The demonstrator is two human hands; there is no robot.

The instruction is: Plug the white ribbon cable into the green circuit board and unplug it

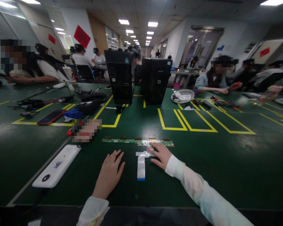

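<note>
A long, narrow green circuit board (122, 141) lies crosswise on the green table (191, 175), with several brownish tabs along its far edge. From its near side a white flat ribbon cable (141, 166) bends toward me and ends in a blue strip. My right hand (162, 154) rests with fingers spread at the board's right half, fingertips at the board and beside the upper part of the cable. My left hand (111, 171) lies flat on the table, left of the cable, its fingers apart and nothing in it.
A white device (58, 166) with a cord lies at the left, with a phone (52, 116) and dark cables (37, 103) beyond. Two black computer towers (121, 77) stand at the back. A white basket (182, 95) sits right of them. Other people work around the table.
</note>
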